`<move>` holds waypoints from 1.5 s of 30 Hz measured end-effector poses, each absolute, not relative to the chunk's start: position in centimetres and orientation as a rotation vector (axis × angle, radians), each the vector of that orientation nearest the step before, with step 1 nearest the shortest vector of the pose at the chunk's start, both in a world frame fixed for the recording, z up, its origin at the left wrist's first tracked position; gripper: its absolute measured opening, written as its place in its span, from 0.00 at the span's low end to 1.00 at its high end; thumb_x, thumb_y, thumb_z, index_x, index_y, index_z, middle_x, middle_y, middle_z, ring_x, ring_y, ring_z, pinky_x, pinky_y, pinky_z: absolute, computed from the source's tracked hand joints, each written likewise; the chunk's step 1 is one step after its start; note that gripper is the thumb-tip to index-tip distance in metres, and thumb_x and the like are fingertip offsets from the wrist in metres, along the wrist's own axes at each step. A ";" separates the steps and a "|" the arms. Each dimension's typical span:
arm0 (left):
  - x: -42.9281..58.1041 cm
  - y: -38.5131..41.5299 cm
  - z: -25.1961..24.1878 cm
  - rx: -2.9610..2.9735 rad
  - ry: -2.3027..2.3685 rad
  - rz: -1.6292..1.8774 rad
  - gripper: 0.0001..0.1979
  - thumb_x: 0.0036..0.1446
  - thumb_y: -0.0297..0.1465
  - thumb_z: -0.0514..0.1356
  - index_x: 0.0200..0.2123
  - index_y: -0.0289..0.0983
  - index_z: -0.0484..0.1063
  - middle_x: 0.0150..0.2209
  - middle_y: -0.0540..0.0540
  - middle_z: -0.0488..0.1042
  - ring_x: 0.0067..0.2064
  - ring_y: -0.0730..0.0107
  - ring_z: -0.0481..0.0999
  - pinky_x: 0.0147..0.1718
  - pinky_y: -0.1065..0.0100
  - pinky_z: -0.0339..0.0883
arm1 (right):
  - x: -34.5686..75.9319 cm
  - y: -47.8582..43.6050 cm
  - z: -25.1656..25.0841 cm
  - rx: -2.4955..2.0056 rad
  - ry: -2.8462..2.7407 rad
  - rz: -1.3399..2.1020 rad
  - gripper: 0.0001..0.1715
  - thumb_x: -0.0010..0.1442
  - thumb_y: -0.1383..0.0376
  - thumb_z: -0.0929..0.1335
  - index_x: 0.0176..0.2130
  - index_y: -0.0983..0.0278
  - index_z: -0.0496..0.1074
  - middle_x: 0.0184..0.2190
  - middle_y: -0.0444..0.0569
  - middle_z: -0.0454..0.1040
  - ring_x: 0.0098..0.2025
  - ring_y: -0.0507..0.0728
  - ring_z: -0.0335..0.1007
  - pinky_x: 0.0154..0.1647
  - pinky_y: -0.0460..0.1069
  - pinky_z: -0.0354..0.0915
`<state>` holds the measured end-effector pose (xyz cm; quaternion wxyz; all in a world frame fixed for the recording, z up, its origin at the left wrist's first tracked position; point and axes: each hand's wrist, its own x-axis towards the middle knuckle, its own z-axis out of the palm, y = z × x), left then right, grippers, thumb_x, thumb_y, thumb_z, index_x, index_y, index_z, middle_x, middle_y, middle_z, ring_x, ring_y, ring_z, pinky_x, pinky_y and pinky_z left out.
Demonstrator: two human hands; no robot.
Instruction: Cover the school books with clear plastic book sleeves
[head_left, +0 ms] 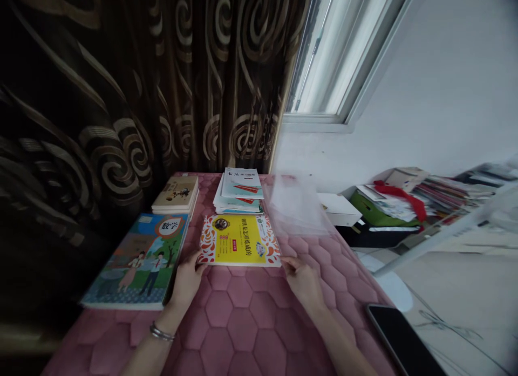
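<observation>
A yellow book (238,241) with orange-and-white patterned sides lies flat on the pink quilted cover (251,311). At its near left corner is my left hand (188,281), closed with thumb and fingers on the edge and a silver bracelet at the wrist. My right hand (303,281) pinches the near right corner the same way. Just beyond the book is a stack of thin white-and-teal booklets (240,190). Left of my left hand lies a blue-green mathematics textbook (141,257), with smaller tan books (174,194) behind it.
Clear plastic sheets (297,203) lie right of the booklets. A black phone (400,338) rests at the near right edge. Patterned dark curtains (194,84) hang behind and to the left. Beyond the right edge stand a white box (339,209) and piles of papers (449,195).
</observation>
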<state>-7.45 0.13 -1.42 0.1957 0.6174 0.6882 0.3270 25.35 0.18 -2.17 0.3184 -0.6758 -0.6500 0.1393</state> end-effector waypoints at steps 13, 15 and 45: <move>-7.4 0.0 -0.8 1.753 1.990 0.860 0.16 0.55 0.25 0.62 0.48 0.41 0.74 0.52 0.44 0.77 0.52 0.60 0.77 0.54 0.62 0.67 | 24.6 0.8 -2.5 -1.667 -1.810 0.360 0.21 0.54 0.60 0.69 0.48 0.58 0.76 0.39 0.50 0.80 0.41 0.61 0.75 0.44 0.54 0.70; -7.5 0.0 -0.8 1.741 1.978 0.874 0.16 0.55 0.25 0.63 0.47 0.41 0.75 0.51 0.45 0.78 0.52 0.60 0.77 0.54 0.62 0.67 | 24.6 0.9 -2.5 -1.703 -1.832 0.304 0.18 0.55 0.61 0.69 0.47 0.58 0.77 0.37 0.50 0.79 0.39 0.61 0.75 0.43 0.53 0.70; -1.9 1.7 -1.1 2.650 1.496 0.863 0.12 0.55 0.20 0.60 0.34 0.41 0.80 0.44 0.47 0.81 0.49 0.62 0.77 0.64 0.48 0.52 | 15.7 2.1 -2.1 -1.226 -2.169 0.156 0.03 0.58 0.66 0.72 0.35 0.59 0.78 0.42 0.47 0.79 0.47 0.58 0.71 0.53 0.55 0.64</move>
